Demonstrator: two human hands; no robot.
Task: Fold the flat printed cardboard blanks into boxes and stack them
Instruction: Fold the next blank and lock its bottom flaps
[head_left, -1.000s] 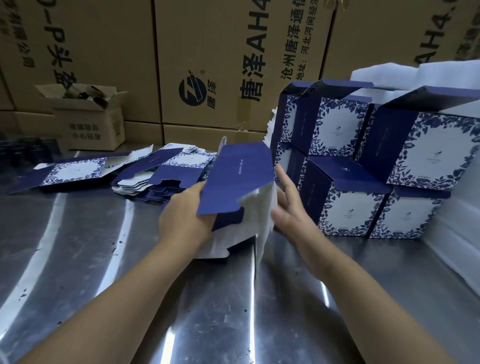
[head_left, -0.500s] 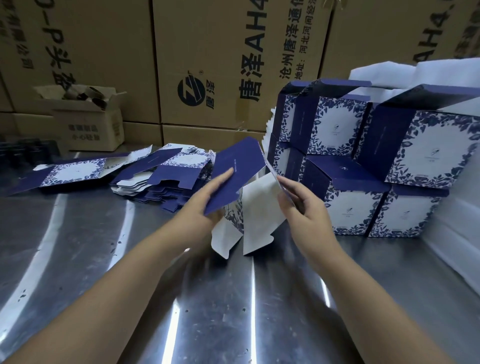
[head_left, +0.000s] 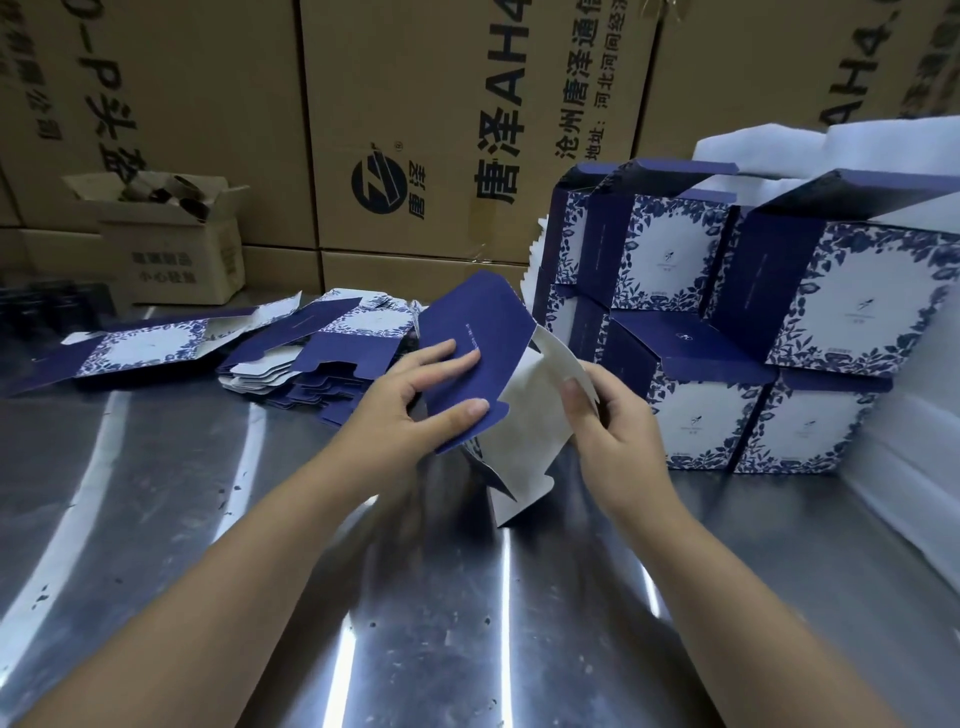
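Near the middle of the steel surface (head_left: 363, 623), both hands work on one blank (head_left: 483, 358) that is partly opened. It stands tilted, with its navy outer panel towards the left and its white inner side towards the right. One white lower flap seems to touch the surface. The left hand (head_left: 400, 415) lies on the navy panel: two fingers and the thumb are stretched flat on the print, and its palm crosses the left edge of the panel. I cannot see whether other fingers go behind the card. The right hand (head_left: 613, 431) pinches a white flap on the right side of the blank, thumb in front and curled fingers behind.

Towards the far edge, left of the hands, there is a loose pile of flat blanks (head_left: 322, 364), and one more flat blank (head_left: 140, 348) lies apart, nearer the far left corner. At the far right corner the folded boxes (head_left: 779, 332) are stacked in two layers with the blue leaf pattern facing forward, and white sheet material (head_left: 831, 145) rises behind them. A small open carton (head_left: 171, 244) stands at the far left. Large brown cartons (head_left: 441, 130) with black printing form a wall along the far edge.
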